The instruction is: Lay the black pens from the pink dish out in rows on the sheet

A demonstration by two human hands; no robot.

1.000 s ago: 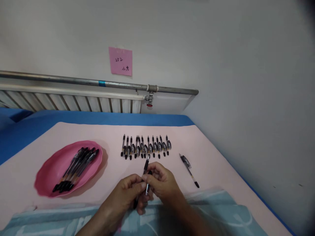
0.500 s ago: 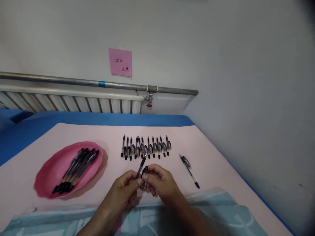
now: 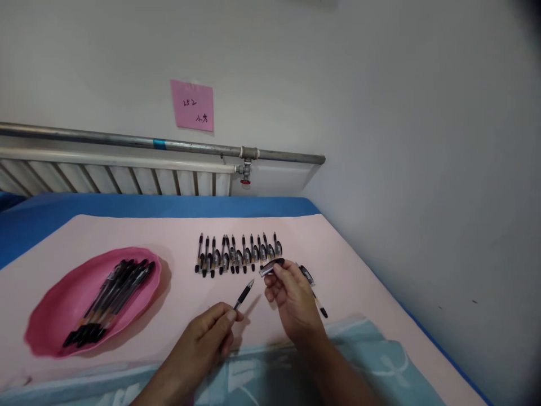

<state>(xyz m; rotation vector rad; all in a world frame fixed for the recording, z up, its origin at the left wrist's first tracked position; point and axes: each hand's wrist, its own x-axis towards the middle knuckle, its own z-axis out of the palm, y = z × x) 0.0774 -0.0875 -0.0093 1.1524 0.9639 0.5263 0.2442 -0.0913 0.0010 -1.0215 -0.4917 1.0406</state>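
Observation:
My left hand point(image 3: 211, 332) grips an uncapped pen point(image 3: 244, 294), its clear tip pointing up and to the right. Between the thumb and fingers of my right hand point(image 3: 296, 299) is a pen cap point(image 3: 271, 267), clear with a black clip, held apart from the pen. Beyond both hands lies a row of uncapped pens point(image 3: 244, 242) with caps point(image 3: 247, 256) beside them. Another uncapped pen point(image 3: 323, 311) with a cap point(image 3: 307, 275) beside it lies to the right, partly hidden by my right hand.
A pink scalloped dish point(image 3: 46, 327) at the left holds several capped pens point(image 3: 112, 299). Pink covering point(image 3: 177, 237) lies over the blue surface point(image 3: 169, 205). Patterned light blue cloth point(image 3: 372, 349) runs along the near edge. A radiator point(image 3: 169, 183) and metal pipe point(image 3: 203, 148) are at the wall.
My right hand has moved up and right, carrying the cap away from the pen. My left hand still grips the pen, now slightly lower. The whole view has shifted a little.

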